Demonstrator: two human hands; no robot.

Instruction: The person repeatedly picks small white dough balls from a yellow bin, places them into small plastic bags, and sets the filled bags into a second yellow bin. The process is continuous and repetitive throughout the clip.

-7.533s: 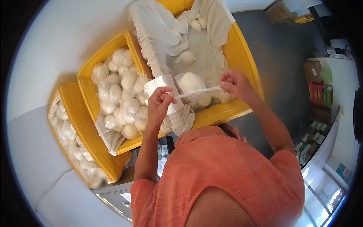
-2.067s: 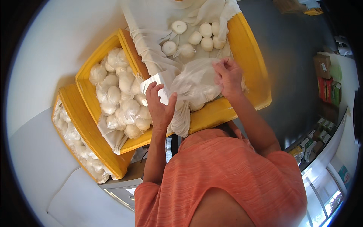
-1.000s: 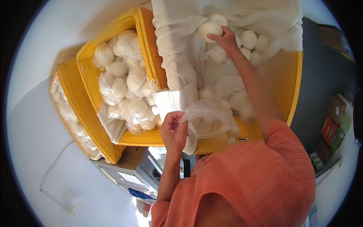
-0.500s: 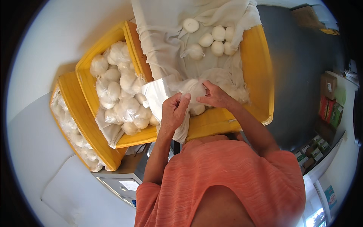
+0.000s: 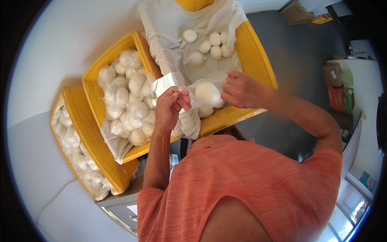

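A clear plastic bag (image 5: 191, 92) with a white round steamed bun (image 5: 207, 94) in it stretches between my hands, over the near edge of the cloth-lined yellow crate (image 5: 258, 60). My left hand (image 5: 172, 105) is closed on the bag's left side, its fingertips pinched together. On the other side my right hand (image 5: 243, 90) is closed on the bag's right edge, knuckles up. Under the held bun, more buns (image 5: 206, 111) show in part. Deeper in the crate, several loose buns (image 5: 215, 45) and a bagged one (image 5: 196, 59) lie on the white cloth (image 5: 167, 50).
To the left stands a yellow crate (image 5: 90, 72) full of bagged buns (image 5: 121, 97); a lower crate (image 5: 86, 137) beside it holds more. A white stack of flat plastic bags (image 5: 167, 81) lies on the crate edge by my left hand. Boxes (image 5: 333, 76) stand at the far right.
My hands have moved apart, the right one outward to the right, drawing the bag wide around the bun. My fingers have closed more tightly. The whole view has shifted slightly.
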